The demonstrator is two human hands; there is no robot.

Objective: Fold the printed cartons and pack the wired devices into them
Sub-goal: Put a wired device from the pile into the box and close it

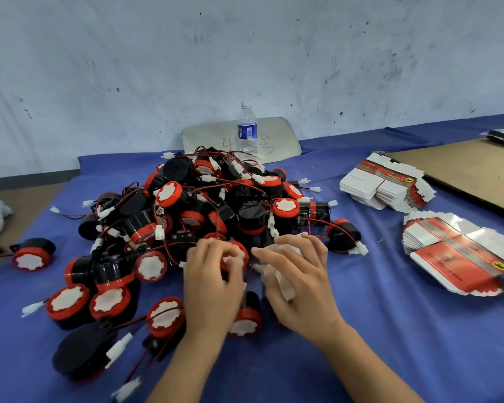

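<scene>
Curling round a wired device (pixel 240 249), left hand (pixel 213 279); right hand (pixel 301 282) clutching a white piece (pixel 280 279).

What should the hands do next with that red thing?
Probably tuck the device into the white piece. The left hand grips that red-faced device, the right hand holds something white, too blurred to name, and they nearly meet.

The round black-and-red plastic devices (pixel 204 216) look smooth and slightly glossy. The blue table cloth (pixel 390 344) is matt and softly wrinkled. At 3 o'clock the flat printed paperboard cartons (pixel 460 257) are glossy; at 2 o'clock the brown cardboard sheet (pixel 463 170) is matt.
</scene>
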